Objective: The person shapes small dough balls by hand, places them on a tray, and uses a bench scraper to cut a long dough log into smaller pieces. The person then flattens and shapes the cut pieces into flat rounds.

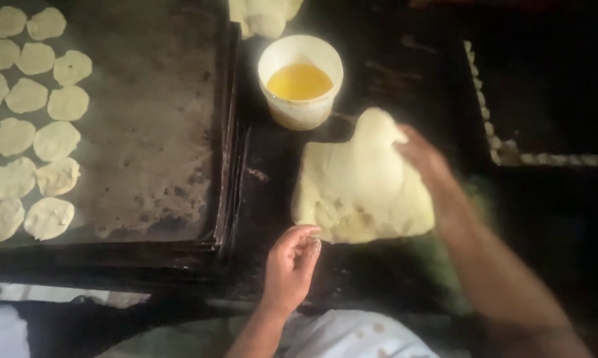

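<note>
A dark, greasy work surface (272,179) fills the view, dimly lit, with a big flat griddle (153,132) taking up the left side. I see rows of small round dough discs (27,126) lying along the griddle's left edge. At the far middle stands a white tub (301,109) holding yellow oil, just right of the griddle's far corner. Near it, toward me, lies a large pale sheet of dough (358,185), spread on the dark surface right of centre. My right hand (425,162) is on the dough's right edge, fingers laid over it, though it is blurred and I cannot tell how firmly it grips. My left hand (291,265) hovers just beside the dough's near left corner, fingers loosely curled, holding nothing.
</note>
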